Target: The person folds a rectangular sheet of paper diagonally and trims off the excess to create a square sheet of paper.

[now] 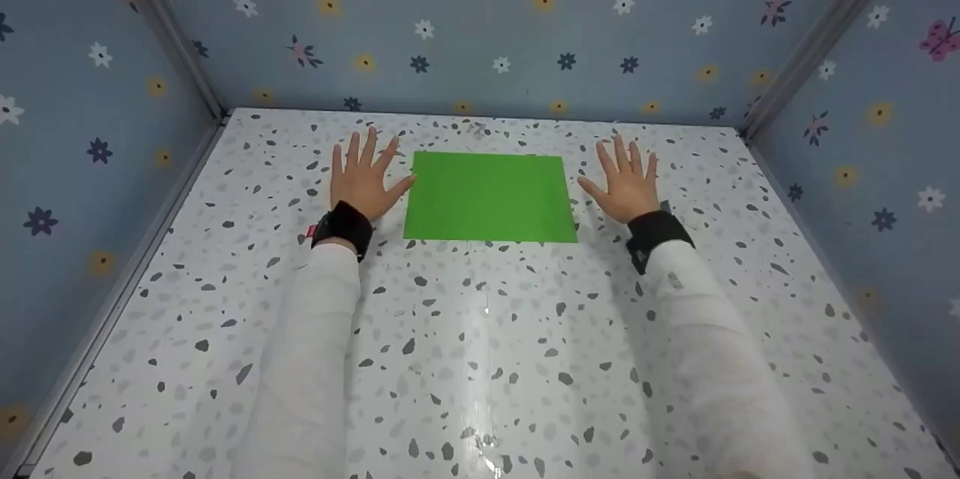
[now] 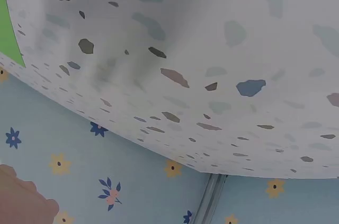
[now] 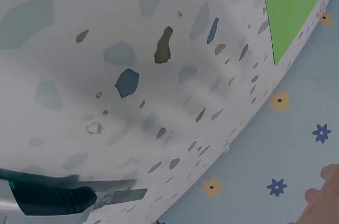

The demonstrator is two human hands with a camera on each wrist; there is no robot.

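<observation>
A flat green sheet [image 1: 491, 198] lies on the speckled white table [image 1: 465, 329], between the two hands. My left hand [image 1: 365, 178] is spread palm down at the sheet's left side, its thumb tip right at the sheet's edge. On the other side my right hand [image 1: 626, 179] is spread too, with its thumb a short way off the right edge. Neither hand holds anything. In the left wrist view a corner of the green sheet [image 2: 9, 38] shows at the left; in the right wrist view another corner [image 3: 294, 12] appears at the top right.
Blue flower-patterned panels [image 1: 487, 29] stand behind the table and along both sides, joined by grey corner posts [image 1: 161, 22]. Each wrist wears a black band [image 1: 343, 228], and both arms have white sleeves [image 1: 307, 359].
</observation>
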